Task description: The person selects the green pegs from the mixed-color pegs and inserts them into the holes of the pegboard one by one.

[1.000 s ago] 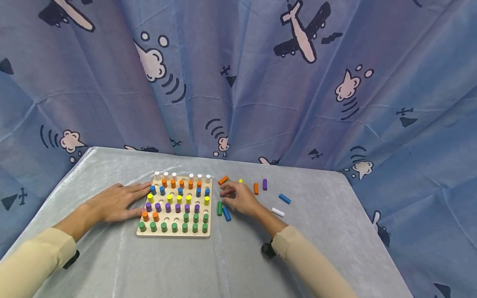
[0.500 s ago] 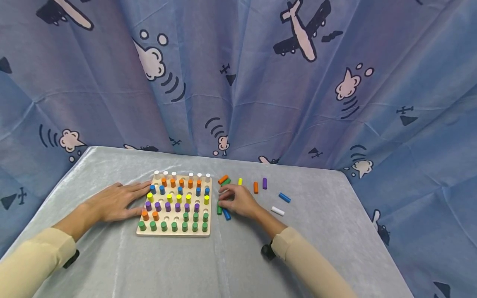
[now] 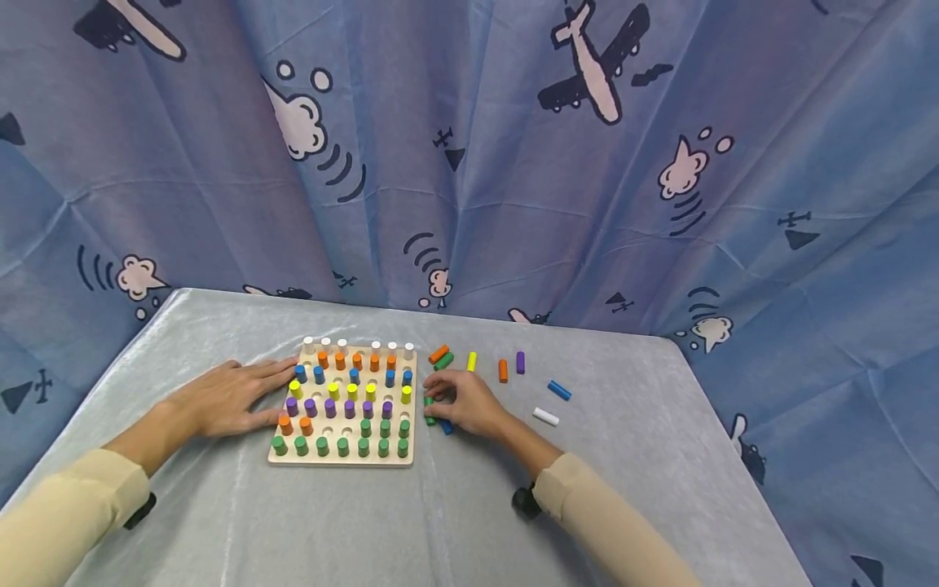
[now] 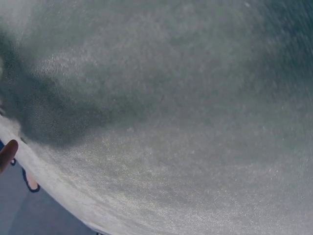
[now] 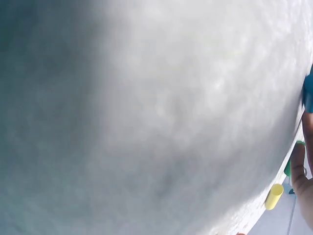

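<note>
My left hand (image 3: 227, 399) lies with fingers spread, its fingertips touching the left edge of a wooden pegboard (image 3: 341, 465). Rows of coloured pegs stand upright in the board, with some holes unfilled. Right of the board, the bent fingers of my right hand (image 3: 473, 401) hover over a green peg (image 3: 429, 421) lying on the table. The thumb crosses over this peg; whether it is pinched is hidden. A blue peg (image 3: 447, 427) lies partly under the hand; a blue end (image 5: 308, 93) shows in the right wrist view. Only a fingertip (image 4: 8, 154) shows in the left wrist view.
Beyond the right hand lie an orange peg (image 3: 438, 354), another green peg (image 3: 443, 361) and a yellow peg (image 3: 472, 361). Farther right are orange (image 3: 502, 371), purple (image 3: 520, 363), blue (image 3: 559, 390) and white (image 3: 545, 417) pegs. A patterned curtain (image 3: 469, 163) hangs behind the table (image 3: 330, 530).
My right hand has shifted slightly left and toward me, onto the near green peg, uncovering the far green and yellow pegs. My left hand has stayed at the board's edge.
</note>
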Available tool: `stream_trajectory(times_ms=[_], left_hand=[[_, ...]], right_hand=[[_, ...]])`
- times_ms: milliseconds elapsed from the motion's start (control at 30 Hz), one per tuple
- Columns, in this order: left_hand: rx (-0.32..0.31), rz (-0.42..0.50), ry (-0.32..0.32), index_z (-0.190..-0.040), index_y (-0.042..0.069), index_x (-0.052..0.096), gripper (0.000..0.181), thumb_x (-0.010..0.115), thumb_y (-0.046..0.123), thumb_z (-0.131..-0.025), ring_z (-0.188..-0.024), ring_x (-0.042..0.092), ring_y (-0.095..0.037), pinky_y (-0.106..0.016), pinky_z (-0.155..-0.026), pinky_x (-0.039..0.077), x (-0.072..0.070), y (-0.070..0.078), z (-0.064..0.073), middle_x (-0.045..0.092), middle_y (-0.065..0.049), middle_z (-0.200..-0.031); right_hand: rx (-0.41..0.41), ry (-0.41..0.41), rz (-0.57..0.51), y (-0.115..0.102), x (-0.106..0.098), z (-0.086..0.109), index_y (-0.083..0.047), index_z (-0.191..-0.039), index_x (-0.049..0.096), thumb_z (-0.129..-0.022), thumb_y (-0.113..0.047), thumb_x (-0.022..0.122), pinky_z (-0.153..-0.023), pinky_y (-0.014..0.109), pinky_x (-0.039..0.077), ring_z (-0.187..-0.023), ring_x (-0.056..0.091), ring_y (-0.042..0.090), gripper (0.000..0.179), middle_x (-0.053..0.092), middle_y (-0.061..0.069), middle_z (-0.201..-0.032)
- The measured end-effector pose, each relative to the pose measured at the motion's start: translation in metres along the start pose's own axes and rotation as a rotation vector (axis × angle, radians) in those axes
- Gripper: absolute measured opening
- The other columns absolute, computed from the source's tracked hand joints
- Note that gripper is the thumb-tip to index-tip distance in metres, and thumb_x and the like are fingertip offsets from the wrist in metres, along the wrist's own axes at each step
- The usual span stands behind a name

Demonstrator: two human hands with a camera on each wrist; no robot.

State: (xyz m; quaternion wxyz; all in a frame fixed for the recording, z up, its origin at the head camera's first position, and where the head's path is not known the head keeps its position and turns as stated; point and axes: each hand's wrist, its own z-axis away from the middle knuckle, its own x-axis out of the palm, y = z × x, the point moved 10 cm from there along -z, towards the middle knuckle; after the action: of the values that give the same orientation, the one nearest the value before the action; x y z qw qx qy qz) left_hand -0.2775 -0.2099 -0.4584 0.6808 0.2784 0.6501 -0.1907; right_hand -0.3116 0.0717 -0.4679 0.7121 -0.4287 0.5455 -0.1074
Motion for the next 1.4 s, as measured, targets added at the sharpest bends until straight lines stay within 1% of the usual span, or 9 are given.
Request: stream_trajectory(times_ms=[167,300,500,700,867,1000,1167,1267,1400], left_hand=[[-0.007,0.007,-0.006,-0.148,0.002,0.045,0.074,0.051,0.055,-0.098,-0.135,0.047,-0.039,-0.061,-0.094,0.045,0.001,-0.001,-0.001,0.039,-0.015,-0.156],[-0.010,0.008,-0.010,-0.148,0.002,0.044,0.074,0.051,0.056,-0.098,-0.135,0.046,-0.040,-0.062,-0.094,0.045,0.002,-0.002,0.000,0.038,-0.016,-0.156],[-0.006,0.007,-0.005,-0.148,0.001,0.044,0.075,0.051,0.056,-0.098,-0.134,0.046,-0.041,-0.062,-0.094,0.045,0.003,-0.001,-0.001,0.038,-0.017,-0.156],[-0.012,0.006,-0.013,-0.149,0.001,0.043,0.075,0.050,0.056,-0.098,-0.135,0.045,-0.041,-0.063,-0.095,0.045,0.003,-0.003,-0.001,0.037,-0.017,-0.156],[-0.013,0.004,-0.013,-0.149,0.001,0.043,0.076,0.050,0.057,-0.098,-0.135,0.045,-0.041,-0.062,-0.094,0.045,0.003,-0.003,-0.001,0.037,-0.017,-0.156],[-0.016,0.004,-0.014,-0.149,0.002,0.043,0.076,0.049,0.058,-0.098,-0.135,0.045,-0.040,-0.062,-0.094,0.045,0.003,-0.002,-0.001,0.037,-0.016,-0.156],[-0.020,0.006,-0.018,-0.149,0.002,0.043,0.076,0.050,0.058,-0.098,-0.136,0.045,-0.040,-0.062,-0.094,0.045,0.003,-0.003,0.000,0.038,-0.016,-0.156],[-0.023,0.009,-0.020,-0.149,0.002,0.043,0.076,0.050,0.057,-0.098,-0.136,0.045,-0.040,-0.063,-0.095,0.044,0.003,-0.003,0.000,0.037,-0.016,-0.156],[-0.024,0.010,-0.020,-0.149,0.002,0.043,0.076,0.050,0.057,-0.098,-0.136,0.045,-0.040,-0.062,-0.095,0.045,0.003,-0.003,0.000,0.037,-0.016,-0.156]], right_hand=[[-0.061,0.006,-0.007,-0.009,0.001,0.003,-0.006,-0.115,0.069,-0.083,-0.007,0.081,-0.083,0.028,0.055,-0.088,0.066,0.010,0.034,0.073,0.002,-0.100],[-0.106,0.007,-0.017,-0.017,0.002,0.004,-0.003,-0.114,0.068,-0.084,-0.002,0.078,-0.080,0.027,0.055,-0.088,0.065,0.011,0.031,0.073,0.004,-0.101],[-0.105,0.032,-0.001,-0.023,-0.001,0.006,-0.004,-0.114,0.069,-0.086,-0.001,0.076,-0.081,0.029,0.055,-0.090,0.065,0.011,0.029,0.072,0.003,-0.100],[-0.131,0.054,0.006,-0.035,-0.010,0.007,-0.003,-0.114,0.069,-0.088,-0.001,0.074,-0.084,0.031,0.054,-0.094,0.065,0.014,0.027,0.072,0.006,-0.103],[-0.176,0.080,0.010,-0.047,-0.018,0.007,0.001,-0.115,0.068,-0.087,0.002,0.074,-0.085,0.032,0.054,-0.095,0.065,0.017,0.028,0.070,0.012,-0.106],[-0.210,0.104,0.024,-0.056,-0.023,0.006,-0.001,-0.114,0.069,-0.087,0.002,0.073,-0.085,0.036,0.054,-0.096,0.065,0.019,0.027,0.070,0.011,-0.106],[-0.285,0.133,0.008,-0.073,-0.025,0.006,0.000,-0.112,0.069,-0.087,0.002,0.073,-0.084,0.043,0.055,-0.096,0.064,0.022,0.026,0.069,0.012,-0.104],[-0.322,0.124,-0.002,-0.083,-0.022,0.007,0.002,-0.114,0.068,-0.087,0.004,0.073,-0.084,0.041,0.056,-0.097,0.063,0.021,0.027,0.068,0.015,-0.105],[-0.353,0.115,-0.008,-0.095,-0.015,0.007,0.000,-0.113,0.069,-0.086,0.004,0.073,-0.085,0.035,0.056,-0.097,0.063,0.018,0.027,0.069,0.014,-0.107]])
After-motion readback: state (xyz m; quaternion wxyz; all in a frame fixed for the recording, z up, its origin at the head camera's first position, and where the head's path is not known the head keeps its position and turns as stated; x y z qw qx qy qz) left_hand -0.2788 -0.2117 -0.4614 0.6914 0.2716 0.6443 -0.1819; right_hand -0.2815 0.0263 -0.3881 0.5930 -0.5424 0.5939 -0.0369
